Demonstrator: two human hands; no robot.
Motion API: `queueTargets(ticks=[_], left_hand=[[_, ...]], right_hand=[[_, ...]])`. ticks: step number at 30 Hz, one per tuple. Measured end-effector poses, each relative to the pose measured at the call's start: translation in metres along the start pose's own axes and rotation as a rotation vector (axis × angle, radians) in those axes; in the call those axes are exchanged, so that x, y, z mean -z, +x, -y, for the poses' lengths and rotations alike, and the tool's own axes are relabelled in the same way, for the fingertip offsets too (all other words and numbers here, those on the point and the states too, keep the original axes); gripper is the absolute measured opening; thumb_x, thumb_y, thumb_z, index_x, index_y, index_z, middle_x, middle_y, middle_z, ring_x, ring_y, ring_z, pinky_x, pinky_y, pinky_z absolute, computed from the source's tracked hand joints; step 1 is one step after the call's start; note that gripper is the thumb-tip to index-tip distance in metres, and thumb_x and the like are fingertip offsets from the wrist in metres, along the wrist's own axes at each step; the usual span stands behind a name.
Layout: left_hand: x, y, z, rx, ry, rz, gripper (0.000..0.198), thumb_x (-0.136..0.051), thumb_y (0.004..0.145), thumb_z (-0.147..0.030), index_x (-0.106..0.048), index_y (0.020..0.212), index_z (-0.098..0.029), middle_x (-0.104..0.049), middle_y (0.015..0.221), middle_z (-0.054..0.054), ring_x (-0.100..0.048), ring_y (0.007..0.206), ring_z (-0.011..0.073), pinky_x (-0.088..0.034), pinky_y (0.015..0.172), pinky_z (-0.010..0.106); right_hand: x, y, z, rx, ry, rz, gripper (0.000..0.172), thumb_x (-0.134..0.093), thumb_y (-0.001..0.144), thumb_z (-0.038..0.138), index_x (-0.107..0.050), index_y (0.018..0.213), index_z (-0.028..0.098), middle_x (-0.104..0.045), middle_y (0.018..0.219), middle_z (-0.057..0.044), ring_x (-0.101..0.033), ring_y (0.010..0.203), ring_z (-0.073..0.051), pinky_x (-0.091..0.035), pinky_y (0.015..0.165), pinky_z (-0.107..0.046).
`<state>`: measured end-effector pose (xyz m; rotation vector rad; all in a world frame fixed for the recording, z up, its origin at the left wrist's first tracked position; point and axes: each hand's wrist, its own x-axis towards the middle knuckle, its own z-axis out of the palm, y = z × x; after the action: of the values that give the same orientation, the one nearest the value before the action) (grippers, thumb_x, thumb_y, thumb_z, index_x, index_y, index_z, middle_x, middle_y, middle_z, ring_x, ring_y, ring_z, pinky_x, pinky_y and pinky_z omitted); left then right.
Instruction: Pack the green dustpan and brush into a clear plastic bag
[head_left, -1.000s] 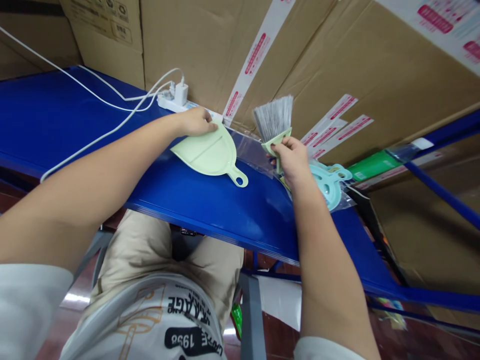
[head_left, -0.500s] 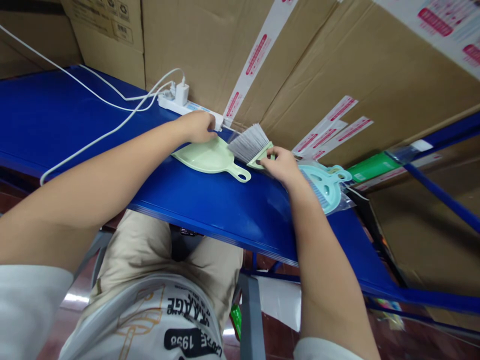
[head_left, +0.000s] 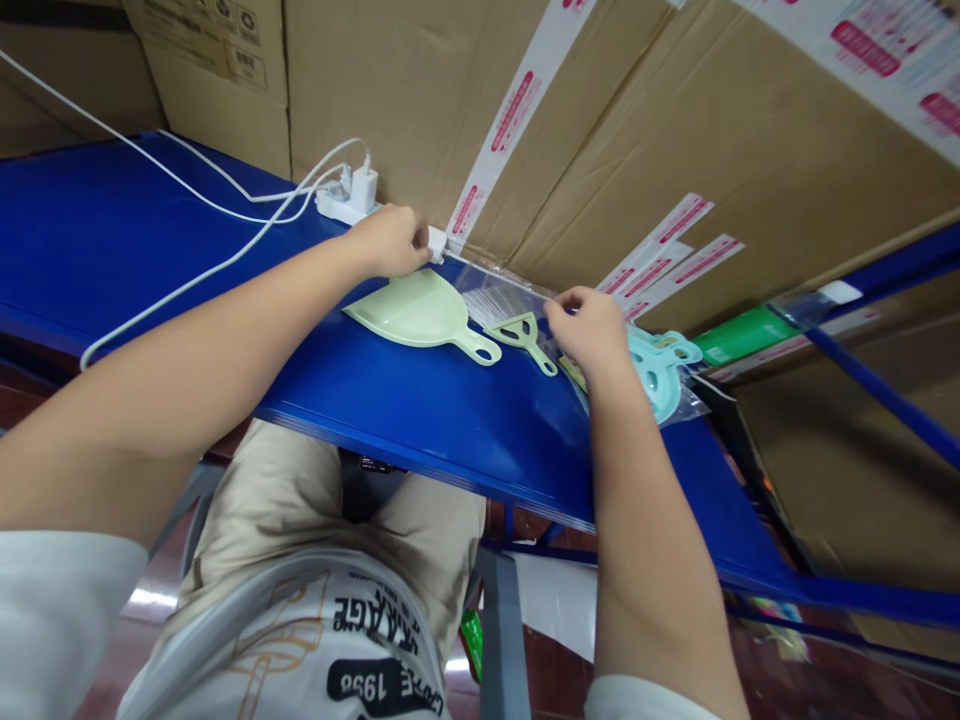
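Note:
A pale green dustpan (head_left: 420, 312) lies on the blue table (head_left: 450, 410), handle toward me. Beside it on the right lies a small green brush (head_left: 517, 322) with grey bristles, under a clear plastic bag (head_left: 510, 285). My left hand (head_left: 390, 242) pinches the bag's far left corner, just behind the dustpan. My right hand (head_left: 592, 325) pinches the bag's edge to the right of the brush. Both hands have their fingers closed on the plastic.
A bagged light blue dustpan set (head_left: 660, 365) lies right of my right hand. A white power strip with charger (head_left: 352, 195) and cables (head_left: 187, 280) sits at the back left. Taped cardboard boxes (head_left: 675, 130) stand close behind the table.
My right hand lowered the brush from upright, laid it flat beside the dustpan and let it go. It now grips the bag's edge. My left hand shifted slightly back along the bag.

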<state>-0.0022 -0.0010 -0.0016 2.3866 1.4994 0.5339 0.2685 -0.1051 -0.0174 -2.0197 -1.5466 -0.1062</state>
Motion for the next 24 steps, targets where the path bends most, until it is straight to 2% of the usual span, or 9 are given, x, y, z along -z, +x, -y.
queueTargets(ticks=[4, 9, 20, 24], left_hand=[[0.001, 0.005, 0.009, 0.013, -0.019, -0.057, 0.042, -0.065, 0.089, -0.036, -0.078, 0.127, -0.024, -0.08, 0.124, 0.01, -0.066, 0.131, 0.0335, -0.049, 0.11, 0.038], [-0.003, 0.008, 0.013, 0.016, -0.022, -0.036, 0.044, -0.065, 0.088, -0.038, -0.078, 0.128, -0.022, -0.08, 0.125, 0.012, -0.065, 0.133, 0.035, -0.047, 0.112, 0.04], [0.001, -0.001, 0.0, -0.003, 0.057, -0.003, 0.043, -0.058, 0.093, -0.031, -0.078, 0.128, -0.014, -0.079, 0.131, 0.015, -0.068, 0.128, 0.0322, -0.049, 0.109, 0.038], [-0.001, 0.001, 0.003, 0.012, 0.026, 0.008, 0.041, -0.061, 0.091, -0.033, -0.077, 0.126, -0.017, -0.08, 0.125, 0.011, -0.066, 0.13, 0.0313, -0.047, 0.111, 0.037]], right_hand=[[0.003, 0.001, 0.002, -0.021, 0.038, 0.037, 0.012, -0.067, 0.083, 0.024, -0.065, 0.071, 0.024, -0.078, 0.092, -0.012, -0.071, 0.097, -0.032, -0.054, 0.095, -0.045], [-0.003, 0.0, 0.009, -0.018, 0.052, 0.132, 0.012, -0.069, 0.082, 0.022, -0.066, 0.071, 0.024, -0.079, 0.09, -0.01, -0.072, 0.094, -0.03, -0.054, 0.094, -0.041], [-0.007, 0.002, 0.003, 0.005, 0.069, 0.152, 0.011, -0.067, 0.079, 0.026, -0.066, 0.069, 0.025, -0.077, 0.081, -0.007, -0.073, 0.087, -0.028, -0.056, 0.092, -0.042], [-0.01, 0.003, 0.0, 0.04, 0.061, 0.142, 0.011, -0.068, 0.078, 0.026, -0.066, 0.068, 0.025, -0.077, 0.08, -0.007, -0.072, 0.086, -0.028, -0.056, 0.09, -0.042]])
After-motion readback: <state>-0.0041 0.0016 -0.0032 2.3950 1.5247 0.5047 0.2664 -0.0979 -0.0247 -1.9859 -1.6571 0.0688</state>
